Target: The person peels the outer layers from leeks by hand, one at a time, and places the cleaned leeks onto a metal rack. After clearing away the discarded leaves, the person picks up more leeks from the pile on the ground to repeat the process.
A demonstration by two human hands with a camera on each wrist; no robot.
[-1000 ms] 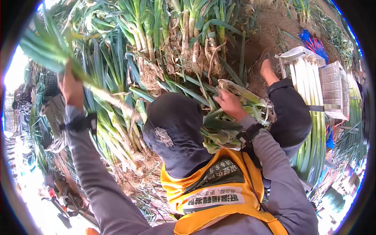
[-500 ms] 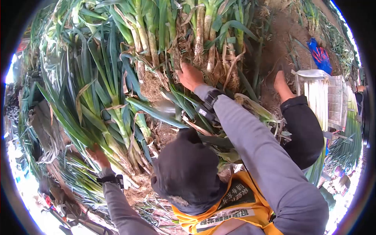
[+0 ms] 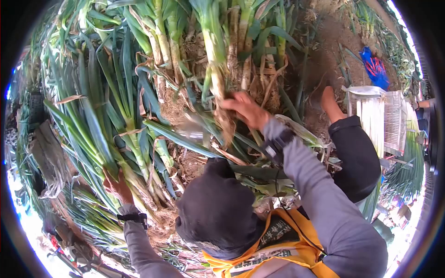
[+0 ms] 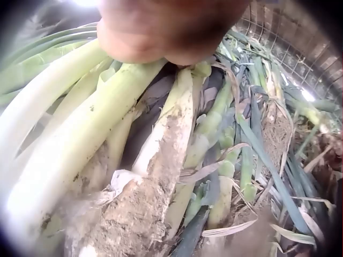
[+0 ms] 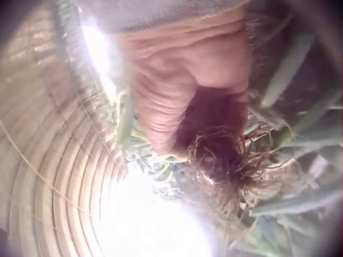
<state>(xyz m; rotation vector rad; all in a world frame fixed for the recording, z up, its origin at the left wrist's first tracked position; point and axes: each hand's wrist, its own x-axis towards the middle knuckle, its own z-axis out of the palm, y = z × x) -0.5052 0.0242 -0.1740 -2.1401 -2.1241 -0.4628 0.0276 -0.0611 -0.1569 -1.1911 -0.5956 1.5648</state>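
My right hand (image 3: 248, 110) grips a leek (image 3: 214, 51) close to its root end, the leafy top pointing away from me. Stringy brown roots (image 5: 220, 160) poke out under the curled palm in the right wrist view. On the left, my left hand (image 3: 117, 186) is low on the pile of leeks (image 3: 134, 111), a stalk passing between thumb and fingers. Pale stalks (image 4: 91, 128) run out from beneath that hand in the left wrist view; its fingertips are hidden. Bundles of leeks with dirty roots (image 3: 174, 104) lie just ahead.
At right are a pale crate (image 3: 394, 121) with cleaned white leeks (image 3: 371, 116) beside it, and a blue and red bundle (image 3: 374, 68). A bare foot (image 3: 330, 99) rests on the soil. Grey cloth (image 3: 48, 160) lies at far left.
The left hand has lowered a raised leek onto the left pile and stays there. The right hand reached forward to the bundles, then drew a leek back toward the body.
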